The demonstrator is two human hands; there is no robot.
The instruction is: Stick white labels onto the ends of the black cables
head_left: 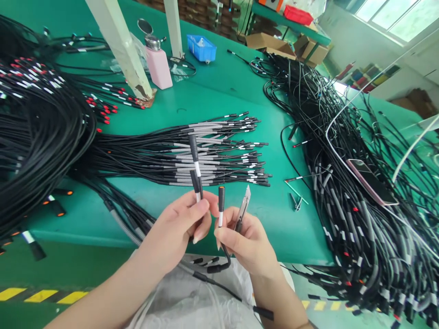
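Observation:
My left hand is closed round two black cable ends with white bands, held upright above the table's near edge. My right hand pinches a third black cable end with an orange tip, and a utility knife rests in the same hand, blade pointing up. The two hands almost touch. The cables trail down into my lap over a clear plastic bag.
A fan of black cables with grey sleeves lies on the green table. Big cable heaps sit left and right. A phone lies on the right heap. A pink bottle and blue bin stand behind.

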